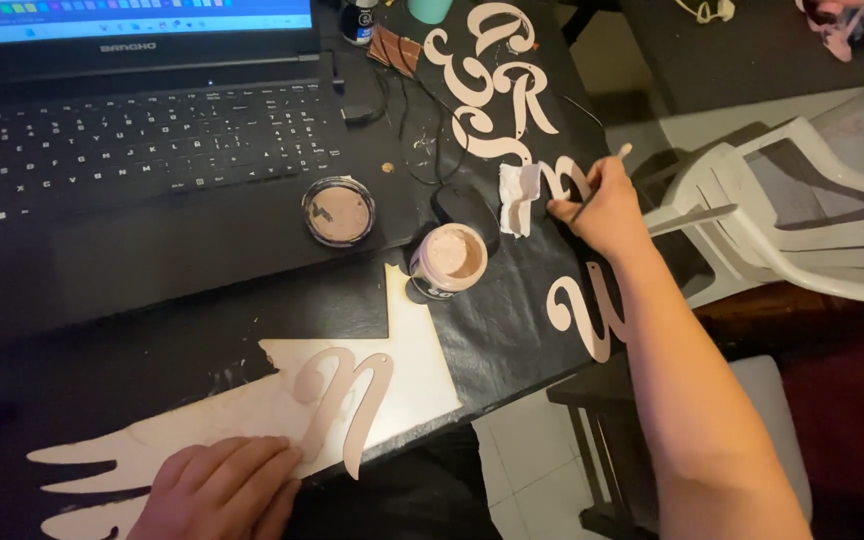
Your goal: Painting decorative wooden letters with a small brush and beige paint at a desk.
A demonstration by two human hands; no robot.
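Note:
My left hand (220,486) lies flat at the near edge of the table, fingers pressing the lower end of a pink-painted cursive letter cutout (344,395). That letter rests on a pale cutout board (252,415). My right hand (604,207) reaches to the far right, shut on a thin paintbrush (598,183) whose tip is down at a folded white tissue (519,197). An open jar of pink paint (452,258) stands between the hands, and its lid (338,211) lies to the left.
A black laptop (132,140) fills the far left of the black-covered table (512,330). Several unpainted cursive letters (497,80) lie at the back, another letter (584,312) by my right forearm. A white plastic chair (802,215) stands to the right.

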